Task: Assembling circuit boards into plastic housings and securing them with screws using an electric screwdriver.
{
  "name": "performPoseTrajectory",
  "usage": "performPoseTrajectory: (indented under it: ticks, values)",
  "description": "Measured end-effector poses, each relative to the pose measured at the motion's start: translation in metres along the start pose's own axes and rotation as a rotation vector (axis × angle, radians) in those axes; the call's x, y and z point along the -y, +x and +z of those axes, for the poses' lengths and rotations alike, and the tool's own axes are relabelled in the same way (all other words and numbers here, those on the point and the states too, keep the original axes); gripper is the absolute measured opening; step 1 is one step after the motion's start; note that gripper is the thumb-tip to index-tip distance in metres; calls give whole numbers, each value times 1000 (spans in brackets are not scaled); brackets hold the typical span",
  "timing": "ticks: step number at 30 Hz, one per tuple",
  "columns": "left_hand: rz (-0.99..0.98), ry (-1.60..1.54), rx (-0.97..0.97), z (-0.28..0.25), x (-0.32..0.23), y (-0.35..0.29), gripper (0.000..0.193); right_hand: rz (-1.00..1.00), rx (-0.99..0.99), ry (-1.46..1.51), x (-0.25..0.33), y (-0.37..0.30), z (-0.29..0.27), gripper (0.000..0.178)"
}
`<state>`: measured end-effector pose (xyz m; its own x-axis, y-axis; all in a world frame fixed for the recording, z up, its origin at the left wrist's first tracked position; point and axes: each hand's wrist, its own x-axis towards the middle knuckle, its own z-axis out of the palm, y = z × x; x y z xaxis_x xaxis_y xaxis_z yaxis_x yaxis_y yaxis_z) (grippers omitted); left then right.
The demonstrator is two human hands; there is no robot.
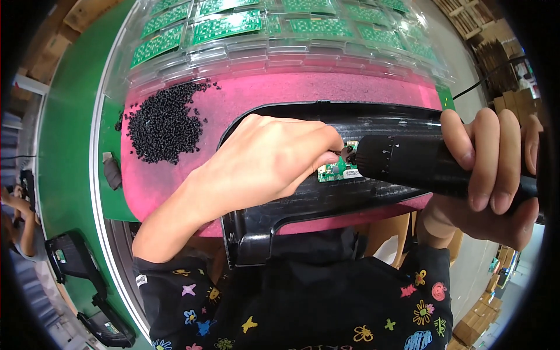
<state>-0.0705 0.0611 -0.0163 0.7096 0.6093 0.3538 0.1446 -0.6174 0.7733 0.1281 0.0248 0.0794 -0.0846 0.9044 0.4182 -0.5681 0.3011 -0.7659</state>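
Note:
My right hand [490,163] is wrapped round a black electric screwdriver [408,160], held nearly level and pointing left. Its tip end is over a small green circuit board [333,171] inside a long black plastic housing [326,205]. My left hand [280,153] reaches across the housing, thumb and forefinger pinched together right beside the screwdriver's front end. Something small and dark shows between these fingertips and the tool, too little of it to name. The hand and the tool cover part of the board.
A pile of small black screws [166,123] lies on the pink mat [175,186] at left. Clear trays of green circuit boards [227,26] stand at the back. A grey roll [111,171] sits beside the mat. More black housings [76,262] lie on the green surface farther left, near another person [26,224].

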Motion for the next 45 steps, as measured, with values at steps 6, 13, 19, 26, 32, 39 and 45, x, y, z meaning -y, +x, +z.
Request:
performPoseTrajectory:
  ticks: [6, 13, 19, 26, 32, 39, 45]
  values:
    - [-179, 56, 139, -3, 7, -6, 12, 149, 91, -127, -2, 9, -13, 32]
    - [-281, 129, 77, -4, 9, -10, 11, 209, -18, -434, -28, 7, -11, 31]
    - [-292, 106, 63, -9, 6, -9, 10, 179, -21, -430, -41, 4, -12, 30]
    - [-291, 160, 53, -9, 9, -12, 11, 253, 10, -450, -45, 8, -12, 31]
    - [-307, 164, 32, -13, 10, -12, 10, 313, 100, -415, -54, 13, -14, 31]
    - [-253, 152, 28, -10, 8, -9, 13, 398, 20, -510, -48, 20, -4, 31]
    - [-211, 143, 48, -12, 5, -11, 15, 238, 43, -245, -33, 9, -6, 27]
